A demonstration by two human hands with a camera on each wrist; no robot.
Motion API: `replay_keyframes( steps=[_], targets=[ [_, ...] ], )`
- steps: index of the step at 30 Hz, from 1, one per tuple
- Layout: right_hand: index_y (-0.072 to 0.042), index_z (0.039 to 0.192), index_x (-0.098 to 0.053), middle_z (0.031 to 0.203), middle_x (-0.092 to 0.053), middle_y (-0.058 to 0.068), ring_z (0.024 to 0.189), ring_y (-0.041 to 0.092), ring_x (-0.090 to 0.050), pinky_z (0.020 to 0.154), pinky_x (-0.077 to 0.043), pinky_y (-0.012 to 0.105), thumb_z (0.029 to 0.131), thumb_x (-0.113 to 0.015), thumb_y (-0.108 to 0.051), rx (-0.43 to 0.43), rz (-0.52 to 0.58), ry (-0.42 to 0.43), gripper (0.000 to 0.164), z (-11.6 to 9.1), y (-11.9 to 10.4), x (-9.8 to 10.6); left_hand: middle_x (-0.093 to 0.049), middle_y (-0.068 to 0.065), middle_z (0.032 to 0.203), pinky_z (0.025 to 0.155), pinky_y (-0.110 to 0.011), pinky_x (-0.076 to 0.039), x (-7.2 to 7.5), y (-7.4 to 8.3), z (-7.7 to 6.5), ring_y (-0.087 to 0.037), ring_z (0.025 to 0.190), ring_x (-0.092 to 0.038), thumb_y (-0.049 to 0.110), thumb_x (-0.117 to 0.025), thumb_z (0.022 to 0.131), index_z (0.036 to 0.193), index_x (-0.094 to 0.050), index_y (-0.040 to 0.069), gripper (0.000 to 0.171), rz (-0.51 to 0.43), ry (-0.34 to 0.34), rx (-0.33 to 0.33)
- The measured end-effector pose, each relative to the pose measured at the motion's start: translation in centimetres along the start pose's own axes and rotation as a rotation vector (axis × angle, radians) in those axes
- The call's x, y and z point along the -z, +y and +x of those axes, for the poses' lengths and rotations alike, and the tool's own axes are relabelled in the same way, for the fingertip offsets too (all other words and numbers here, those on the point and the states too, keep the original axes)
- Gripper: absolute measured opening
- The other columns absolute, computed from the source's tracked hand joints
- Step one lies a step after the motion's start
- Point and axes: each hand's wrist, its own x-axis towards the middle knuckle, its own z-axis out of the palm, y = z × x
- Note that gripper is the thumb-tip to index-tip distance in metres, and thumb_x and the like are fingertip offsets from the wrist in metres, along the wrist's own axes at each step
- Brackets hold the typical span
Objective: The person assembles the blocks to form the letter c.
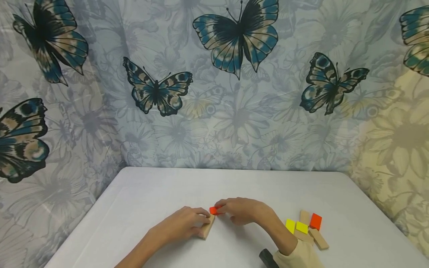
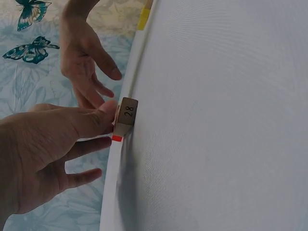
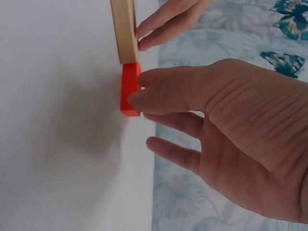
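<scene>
At the left, butterfly-printed cloth (image 1: 83,149) hangs along the slanting left edge of the white desk (image 1: 151,190); a broad stretch of desktop lies between that edge and the left hand (image 1: 182,223). The left hand's grip is closed on a long wooden block (image 1: 207,230), thumb and fingers at its sides; the left wrist view shows "28" on its near end. The block lies at a slant, well inside the desk's edges, with open desktop between it and the far edge.

At its far end, touching it end to end, sits a red block (image 1: 213,211). The right hand (image 1: 241,211) comes in from the right, its grip pinching this red block between thumb and fingers. A pale sleeve (image 1: 299,257) covers the forearm, with a dark object (image 1: 268,258) beside it at the bottom of the head view.

Past a gap of desktop comes a cluster: a yellow block (image 1: 290,225), a second yellow block (image 1: 302,227) over a flat wooden piece (image 1: 304,237), an upright-looking wooden piece (image 1: 304,216) behind, a larger red piece (image 1: 315,221), and a slanted wooden piece (image 1: 319,239). A strip of desktop separates them from the right edge.
</scene>
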Motion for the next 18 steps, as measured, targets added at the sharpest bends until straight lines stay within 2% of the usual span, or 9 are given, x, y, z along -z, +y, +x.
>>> replay_keyframes(
  steps=[8, 13, 18],
  targets=[
    [-0.021, 0.134, -0.072, 0.144, -0.063, -0.006, 0.132, 0.017, -0.063, 0.115, -0.053, 0.042, 0.092, -0.065, 0.005, 0.008, -0.03, 0.038, 0.05, -0.06, -0.03, 0.04, -0.074, 0.004, 0.127, 0.101, -0.032, -0.06, -0.17, -0.22, 0.29, -0.011, 0.115, -0.071, 0.029, -0.079, 0.091, 0.122, -0.077, 0.014, 0.034, 0.003, 0.023, -0.006],
    [-0.022, 0.132, -0.073, 0.141, -0.065, -0.008, 0.131, 0.016, -0.063, 0.115, -0.053, 0.041, 0.092, -0.067, 0.005, 0.003, -0.016, 0.021, 0.048, 0.26, -0.14, 0.14, -0.073, 0.005, 0.13, 0.1, -0.036, -0.06, -0.08, -0.34, 0.31, -0.012, 0.119, -0.07, 0.031, -0.081, 0.091, 0.124, -0.078, 0.017, 0.036, 0.036, 0.009, 0.012],
    [-0.024, 0.132, -0.073, 0.142, -0.064, -0.008, 0.133, 0.016, -0.062, 0.116, -0.052, 0.042, 0.092, -0.068, 0.005, -0.014, 0.003, 0.004, 0.049, 0.43, -0.05, 0.1, -0.073, 0.005, 0.13, 0.101, -0.037, -0.06, -0.01, -0.41, 0.35, -0.013, 0.12, -0.07, 0.03, -0.081, 0.091, 0.125, -0.077, 0.017, 0.037, 0.02, 0.005, 0.02]
  ],
)
